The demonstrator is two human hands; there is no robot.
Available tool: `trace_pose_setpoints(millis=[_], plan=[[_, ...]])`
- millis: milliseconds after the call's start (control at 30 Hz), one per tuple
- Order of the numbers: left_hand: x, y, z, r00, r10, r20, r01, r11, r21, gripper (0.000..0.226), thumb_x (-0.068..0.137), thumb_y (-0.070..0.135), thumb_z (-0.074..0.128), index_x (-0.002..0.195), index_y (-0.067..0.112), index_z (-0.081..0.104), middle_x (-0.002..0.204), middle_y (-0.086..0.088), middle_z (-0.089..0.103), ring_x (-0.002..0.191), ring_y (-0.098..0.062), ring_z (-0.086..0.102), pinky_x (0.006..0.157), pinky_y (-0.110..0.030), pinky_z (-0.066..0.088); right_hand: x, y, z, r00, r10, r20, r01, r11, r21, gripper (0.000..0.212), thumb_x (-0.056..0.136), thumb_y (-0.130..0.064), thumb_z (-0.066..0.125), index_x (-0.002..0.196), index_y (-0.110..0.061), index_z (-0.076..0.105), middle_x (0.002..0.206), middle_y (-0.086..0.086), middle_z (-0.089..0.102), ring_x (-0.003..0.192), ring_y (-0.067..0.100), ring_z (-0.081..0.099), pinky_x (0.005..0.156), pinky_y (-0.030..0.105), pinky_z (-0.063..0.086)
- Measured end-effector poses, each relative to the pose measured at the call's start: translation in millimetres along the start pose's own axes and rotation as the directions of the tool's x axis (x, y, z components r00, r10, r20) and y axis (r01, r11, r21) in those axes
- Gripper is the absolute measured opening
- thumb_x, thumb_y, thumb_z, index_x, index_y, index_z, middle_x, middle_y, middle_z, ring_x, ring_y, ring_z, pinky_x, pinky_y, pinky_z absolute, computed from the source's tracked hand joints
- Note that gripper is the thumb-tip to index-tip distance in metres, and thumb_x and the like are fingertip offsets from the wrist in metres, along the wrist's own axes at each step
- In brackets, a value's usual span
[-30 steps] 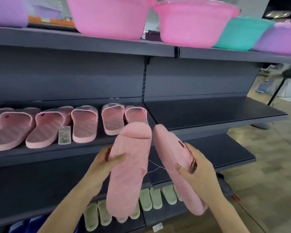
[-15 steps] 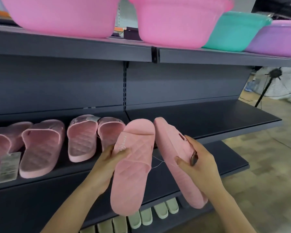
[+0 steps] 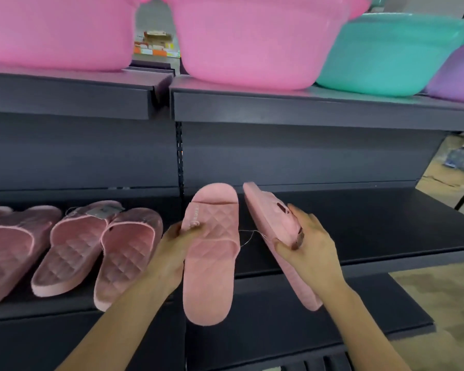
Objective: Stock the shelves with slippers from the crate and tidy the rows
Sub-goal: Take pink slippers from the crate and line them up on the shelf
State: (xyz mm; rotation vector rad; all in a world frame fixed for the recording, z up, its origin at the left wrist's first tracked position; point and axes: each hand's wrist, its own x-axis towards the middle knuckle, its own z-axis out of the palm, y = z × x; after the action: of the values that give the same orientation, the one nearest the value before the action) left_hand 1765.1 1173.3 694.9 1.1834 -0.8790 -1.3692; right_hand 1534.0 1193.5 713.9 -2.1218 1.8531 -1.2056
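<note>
My left hand (image 3: pixel 169 259) grips the strap side of a light pink quilted slipper (image 3: pixel 210 263), held flat with its toe pointing at the dark shelf (image 3: pixel 359 231). My right hand (image 3: pixel 310 250) grips the matching pink slipper (image 3: pixel 268 210), tilted on its edge. A thin string (image 3: pixel 248 234) ties the two slippers together. Both toes hover over the left end of the bare right shelf section. A row of darker pink slippers (image 3: pixel 73 250) lies on the left shelf section.
Pink basins (image 3: pixel 252 41), a teal basin (image 3: pixel 386 57) and a purple basin (image 3: pixel 458 73) sit on the shelf above. A lower dark shelf (image 3: pixel 306 317) juts out beneath my hands. Tiled floor and a fan stand show at the right.
Both hands have carried the slipper pair up and forward toward the middle shelf. The view has moved closer and to the right, so fewer shelved slippers show.
</note>
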Motion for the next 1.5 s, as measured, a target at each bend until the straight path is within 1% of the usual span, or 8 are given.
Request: trace_pose_setpoints(millis=[133,300,433,533,833,1100,1300,1500], plan=[[30,3,10,0.992,0.000,-0.129,0.008,0.998,0.057,0.040,0.074,0.023,0.075,0.108,0.009,0.061,0.100,-0.011,0.069,0.089,-0.030,0.067,0.082,-0.044,0.054,31,16,20,0.995,-0.018,0.094,0.030,0.991,-0.130,0.070,0.073,-0.021,0.070,0.137,-0.018,0.042,0.115,0.005,0.051,0.093,0.025,0.058,0.073,0.029,0.048],[59,-4,14,0.960,-0.028,-0.279,0.067,0.989,0.130,0.035,0.075,0.029,0.074,0.100,0.006,0.064,0.092,-0.009,0.068,0.087,-0.027,0.065,0.087,-0.042,0.052,60,16,47,0.970,-0.015,0.243,0.057,0.985,-0.164,0.066,0.077,-0.024,0.068,0.137,-0.018,0.039,0.122,0.007,0.046,0.104,0.025,0.054,0.082,0.029,0.044],[68,-14,14,0.907,0.088,-0.412,-0.003,0.979,0.204,0.021,0.084,0.027,0.066,0.091,0.007,0.067,0.079,-0.006,0.066,0.079,-0.024,0.062,0.074,-0.030,0.047,69,10,63,0.953,-0.024,0.302,0.068,0.988,-0.136,0.066,0.078,-0.025,0.069,0.136,-0.018,0.039,0.125,0.007,0.043,0.109,0.027,0.051,0.086,0.032,0.045],[69,-19,11,0.916,0.123,-0.381,-0.032,0.971,0.237,0.025,0.087,0.022,0.061,0.104,0.004,0.065,0.089,-0.012,0.067,0.081,-0.025,0.061,0.061,-0.026,0.044,66,9,75,0.923,-0.067,0.378,0.111,0.989,-0.094,0.062,0.080,-0.034,0.067,0.135,-0.023,0.041,0.125,0.005,0.043,0.112,0.025,0.049,0.091,0.032,0.043],[62,-29,12,0.921,0.247,-0.303,-0.042,0.834,0.550,0.057,0.091,0.019,0.055,0.141,0.001,0.033,0.137,-0.016,0.046,0.125,-0.031,0.044,0.098,-0.033,0.034,49,26,60,0.906,-0.196,0.376,0.168,0.980,0.106,0.069,0.083,-0.032,0.063,0.143,-0.025,0.029,0.140,-0.006,0.037,0.126,0.014,0.037,0.105,0.031,0.033],[27,-15,2,0.907,0.418,-0.040,-0.257,0.628,0.735,0.043,0.090,0.012,0.057,0.132,0.015,0.047,0.119,0.006,0.050,0.112,-0.010,0.046,0.089,-0.018,0.031,35,35,48,0.933,-0.268,0.239,0.260,0.963,0.066,0.059,0.076,-0.047,0.050,0.128,-0.019,0.049,0.122,0.003,0.056,0.106,0.025,0.056,0.089,0.044,0.048],[-14,-4,-17,0.856,0.514,0.061,-0.327,0.446,0.833,0.042,0.090,0.016,0.058,0.131,0.015,0.049,0.123,0.008,0.049,0.111,-0.004,0.043,0.077,0.010,0.022,17,13,44,0.920,-0.317,0.229,0.318,0.948,0.036,0.064,0.078,-0.033,0.069,0.135,-0.020,0.043,0.130,0.002,0.053,0.115,0.026,0.052,0.095,0.040,0.041],[-73,7,-67,0.832,0.548,0.085,-0.319,0.348,0.881,0.056,0.079,0.043,0.049,0.127,0.014,0.054,0.120,0.003,0.056,0.107,-0.018,0.054,0.085,-0.011,0.030,-17,-38,42,0.904,-0.344,0.253,0.341,0.938,0.058,0.065,0.081,-0.031,0.066,0.140,-0.021,0.040,0.137,0.002,0.048,0.123,0.023,0.045,0.096,0.037,0.040]])
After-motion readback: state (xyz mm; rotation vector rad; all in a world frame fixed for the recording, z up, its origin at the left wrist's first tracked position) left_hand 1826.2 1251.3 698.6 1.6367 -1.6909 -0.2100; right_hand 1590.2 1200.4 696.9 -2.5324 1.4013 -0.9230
